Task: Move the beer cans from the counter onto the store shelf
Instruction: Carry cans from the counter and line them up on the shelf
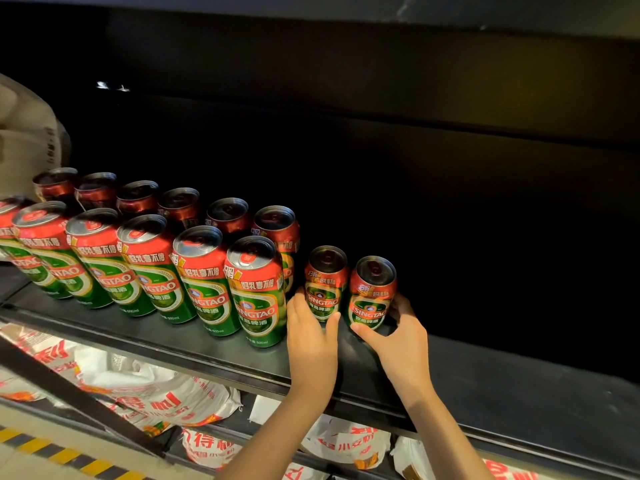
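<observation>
The dark metal store shelf point(346, 355) carries two rows of upright red-and-green beer cans along its left part: a front row point(156, 271) near the edge and a dimmer back row point(138, 199) behind it. Two more cans stand upright to their right, one point(325, 284) just beside the other point(372, 292).

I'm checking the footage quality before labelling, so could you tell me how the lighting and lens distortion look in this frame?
Head view: the front row of cans is brightly lit with glare on the tops, the back row sinks into shadow, and the rear of the shelf is nearly black; wide-angle distortion leans the left cans outward; both hands, left and right, are sharp.
</observation>
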